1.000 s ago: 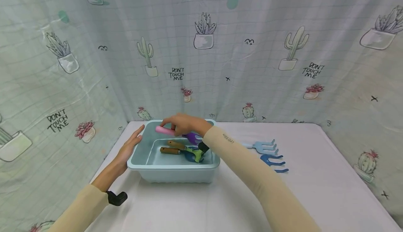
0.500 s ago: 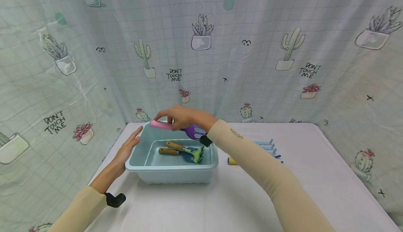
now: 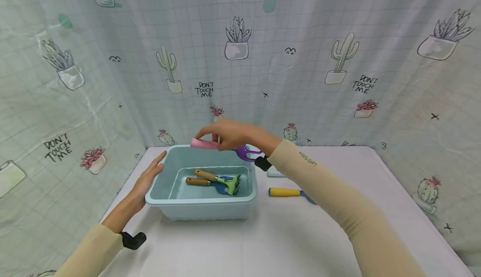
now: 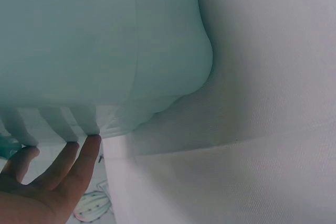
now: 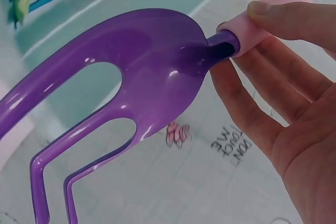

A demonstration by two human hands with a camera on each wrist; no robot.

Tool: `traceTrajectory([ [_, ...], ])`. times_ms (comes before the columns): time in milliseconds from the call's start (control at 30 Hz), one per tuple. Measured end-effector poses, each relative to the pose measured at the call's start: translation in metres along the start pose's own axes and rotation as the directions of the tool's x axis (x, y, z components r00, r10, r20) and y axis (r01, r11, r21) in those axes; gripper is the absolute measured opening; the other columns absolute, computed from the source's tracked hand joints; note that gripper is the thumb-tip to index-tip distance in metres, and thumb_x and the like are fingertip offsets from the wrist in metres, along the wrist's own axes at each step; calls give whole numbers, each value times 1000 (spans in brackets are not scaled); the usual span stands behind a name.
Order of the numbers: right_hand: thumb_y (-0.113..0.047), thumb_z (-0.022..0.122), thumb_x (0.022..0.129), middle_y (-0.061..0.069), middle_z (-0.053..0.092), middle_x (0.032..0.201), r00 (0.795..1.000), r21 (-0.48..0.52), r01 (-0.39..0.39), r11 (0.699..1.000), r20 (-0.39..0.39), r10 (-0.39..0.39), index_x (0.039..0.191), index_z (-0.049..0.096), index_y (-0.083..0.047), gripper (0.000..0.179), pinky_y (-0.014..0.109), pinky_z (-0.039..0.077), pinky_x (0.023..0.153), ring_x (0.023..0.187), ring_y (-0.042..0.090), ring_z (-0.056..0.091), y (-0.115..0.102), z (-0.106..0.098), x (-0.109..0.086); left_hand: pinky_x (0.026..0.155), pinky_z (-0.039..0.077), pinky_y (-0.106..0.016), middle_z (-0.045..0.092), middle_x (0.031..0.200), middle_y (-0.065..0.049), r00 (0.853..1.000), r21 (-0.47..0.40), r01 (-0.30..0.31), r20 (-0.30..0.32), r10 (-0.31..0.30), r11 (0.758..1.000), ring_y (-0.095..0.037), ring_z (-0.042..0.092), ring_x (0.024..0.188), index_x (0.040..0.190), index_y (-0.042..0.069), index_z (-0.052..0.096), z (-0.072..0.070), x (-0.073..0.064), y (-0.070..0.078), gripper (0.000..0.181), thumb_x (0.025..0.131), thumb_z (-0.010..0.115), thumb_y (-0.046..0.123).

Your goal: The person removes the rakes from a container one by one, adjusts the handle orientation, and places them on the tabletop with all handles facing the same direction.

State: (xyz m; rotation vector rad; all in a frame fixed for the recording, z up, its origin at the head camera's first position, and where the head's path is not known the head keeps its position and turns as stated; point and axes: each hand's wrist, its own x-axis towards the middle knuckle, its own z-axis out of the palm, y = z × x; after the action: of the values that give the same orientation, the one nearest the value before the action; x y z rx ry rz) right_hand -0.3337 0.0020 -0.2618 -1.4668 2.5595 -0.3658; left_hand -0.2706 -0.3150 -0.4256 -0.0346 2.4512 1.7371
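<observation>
My right hand [image 3: 240,135] pinches the purple fork [image 5: 152,66] by its pink handle [image 5: 281,9], the thumb on 1 side and the fingers on the other. In the head view, this fork is at the back right corner of the light blue bin [image 3: 203,211]. My left hand [image 3: 145,181] has its fingers nearly straight, touching the bin's left side. Inside lie 2 wooden-handled tools, a green rake [image 3: 230,183] across a blue tool [image 3: 197,181]. To the right, my sleeve [image 3: 338,206] partly hides a yellow-handled tool [image 3: 284,192] on the white table [image 3: 225,247].
</observation>
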Motion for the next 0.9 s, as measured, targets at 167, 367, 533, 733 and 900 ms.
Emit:
traceTrajectory([
  [167, -1, 65, 94, 3, 70, 123, 1000, -10, -6, 1000, -20, 6, 147, 58, -26, 59, 26, 58, 82, 102, 17, 68, 7, -5, -20, 123, 8, -74, -8, 176, -1, 1000, 6, -15, 0, 15, 1000, -41, -4, 162, 167, 38, 1, -2, 0, 2, 60, 112, 26, 48],
  [367, -3, 66, 95, 4, 74, 118, 999, 2, -36, 999, -19, 36, 147, 59, -26, 57, 25, 60, 79, 101, 19, 70, 16, -5, -39, 122, 8, -74, -9, 176, -1, 1000, 14, -8, 0, 8, 1000, -42, -4, 162, 166, 40, 1, -2, 0, 1, 60, 112, 26, 48],
  [533, -5, 67, 95, 4, 75, 117, 999, -17, -36, 999, -21, 35, 147, 59, -26, 56, 26, 61, 79, 101, 19, 71, 24, -1, -54, 122, 8, -75, -9, 176, -1, 1000, 19, -11, 4, 11, 1000, -42, -5, 162, 166, 39, 0, -1, 0, 1, 60, 112, 25, 48],
  [733, -4, 67, 95, 4, 74, 121, 998, -26, -51, 998, -20, 51, 147, 59, -26, 57, 24, 61, 75, 101, 20, 72, 31, 4, -75, 122, 9, -75, -11, 176, -1, 1000, 22, 4, 4, -4, 1000, -42, -6, 162, 166, 39, -1, 0, 3, -2, 59, 113, 23, 48],
  [900, -3, 68, 94, 5, 75, 118, 997, -26, -77, 997, -26, 77, 146, 60, -25, 57, 24, 61, 73, 99, 21, 72, 37, 8, -94, 122, 9, -75, -11, 176, -1, 1000, 28, 0, 2, 0, 1000, -42, -6, 161, 166, 40, -1, 0, 2, -2, 59, 112, 23, 48],
])
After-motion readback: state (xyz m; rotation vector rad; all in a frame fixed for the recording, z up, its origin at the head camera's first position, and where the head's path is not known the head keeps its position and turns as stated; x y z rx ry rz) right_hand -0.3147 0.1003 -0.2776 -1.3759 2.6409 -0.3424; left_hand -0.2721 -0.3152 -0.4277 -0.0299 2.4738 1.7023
